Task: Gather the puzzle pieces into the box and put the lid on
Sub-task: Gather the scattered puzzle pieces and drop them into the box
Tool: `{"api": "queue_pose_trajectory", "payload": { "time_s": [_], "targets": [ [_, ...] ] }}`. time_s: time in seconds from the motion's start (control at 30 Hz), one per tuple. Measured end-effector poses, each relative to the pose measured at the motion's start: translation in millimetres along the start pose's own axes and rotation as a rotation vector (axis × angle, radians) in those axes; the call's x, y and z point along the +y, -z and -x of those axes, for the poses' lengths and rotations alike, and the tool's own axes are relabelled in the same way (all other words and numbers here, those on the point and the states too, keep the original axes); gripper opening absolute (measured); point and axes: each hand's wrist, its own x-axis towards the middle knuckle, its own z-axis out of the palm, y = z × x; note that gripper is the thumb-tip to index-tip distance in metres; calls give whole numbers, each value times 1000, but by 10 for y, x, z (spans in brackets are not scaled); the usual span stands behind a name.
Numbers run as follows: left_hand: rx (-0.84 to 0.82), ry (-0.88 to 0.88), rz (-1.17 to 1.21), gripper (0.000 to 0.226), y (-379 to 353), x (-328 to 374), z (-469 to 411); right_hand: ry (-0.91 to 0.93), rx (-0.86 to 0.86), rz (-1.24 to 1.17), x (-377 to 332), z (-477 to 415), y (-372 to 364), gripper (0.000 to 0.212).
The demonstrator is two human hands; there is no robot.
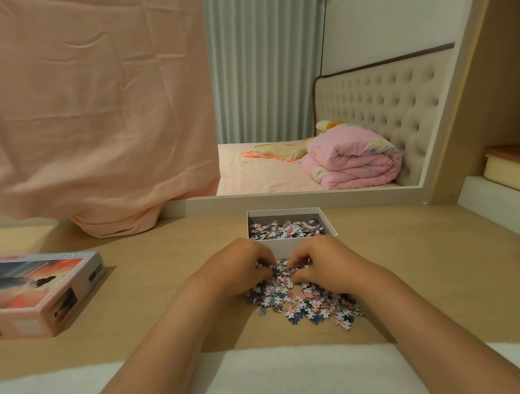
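Both hands are down on the far end of the loose puzzle pieces [306, 304], and the coming move turns on one short relation: the box [287, 246] sits directly beyond the knuckles, its near wall just past the fingertips, so a lift only has to travel forward and up over that wall. The left hand [242, 265] and the right hand [322, 264] face each other with fingers curled inward and down into the heap, cupping a clump between them. The fingertips are buried among the pieces, so how much each hand really holds is probably a modest handful, no more certain than that. The box is open, with a layer of pieces already covering its floor. Its long axis runs across, left to right, and a long side is turned toward the hands. Neither hand is clearly nearer; the right one sits slightly closer to the box's middle. The pile on the counter [412, 278] stretches from under the hands back toward the person and off to the right, so most of what remains lies behind and outside the right wrist. The lid [40, 292] lies well apart to the left of the left hand, picture side up, making that hand the natural one to fetch it once the counter's pieces are gathered.
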Motion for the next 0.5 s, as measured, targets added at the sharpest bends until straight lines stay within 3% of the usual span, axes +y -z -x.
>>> {"api": "queue_pose_trajectory", "payload": {
  "time_s": [0.27, 0.43, 0.5],
  "targets": [
    [391, 34, 328, 12, 37, -39, -149, -32, 274, -223, 18, -152, 189, 9],
    [549, 110, 268, 13, -17, -123, -314, -16, 521, -220, 33, -413, 225, 17],
    [539, 98, 207, 17, -65, -151, -376, 1, 520, -164, 51, -489, 184, 21]
  ]
}}
